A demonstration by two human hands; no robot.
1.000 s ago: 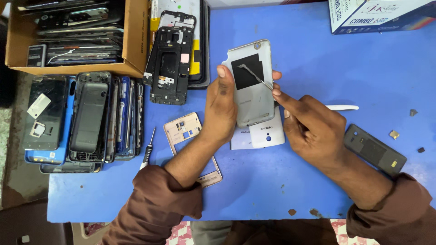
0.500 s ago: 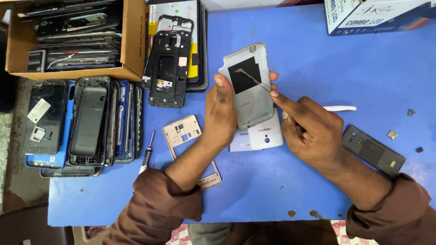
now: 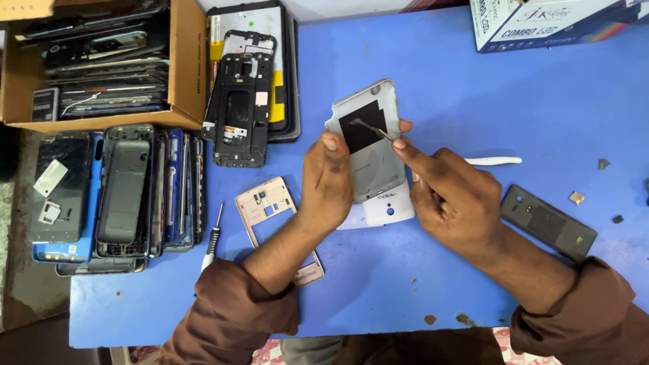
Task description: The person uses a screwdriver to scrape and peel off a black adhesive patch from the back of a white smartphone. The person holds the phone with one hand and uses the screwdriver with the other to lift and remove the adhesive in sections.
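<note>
My left hand (image 3: pixel 332 177) grips a grey-white phone back cover (image 3: pixel 375 159), tilted up off the blue table (image 3: pixel 433 74), inner side facing me. A black square patch (image 3: pixel 362 134) sits on the cover's upper part. My right hand (image 3: pixel 449 196) pinches thin metal tweezers (image 3: pixel 370 128) whose tips touch that black patch. A white phone piece (image 3: pixel 389 208) lies flat under the cover's lower end.
A rose-gold phone frame (image 3: pixel 267 206) and a small screwdriver (image 3: pixel 213 236) lie left of my left arm. Black phone frames (image 3: pixel 240 115) and stacked phones (image 3: pixel 125 192) fill the left side, beside a cardboard box (image 3: pixel 182 67). A dark back cover (image 3: pixel 549 222) and white plastic tool (image 3: pixel 497 161) lie right.
The view has shifted slightly. Both hands keep their hold, with the tweezers still at the black patch on the cover.
</note>
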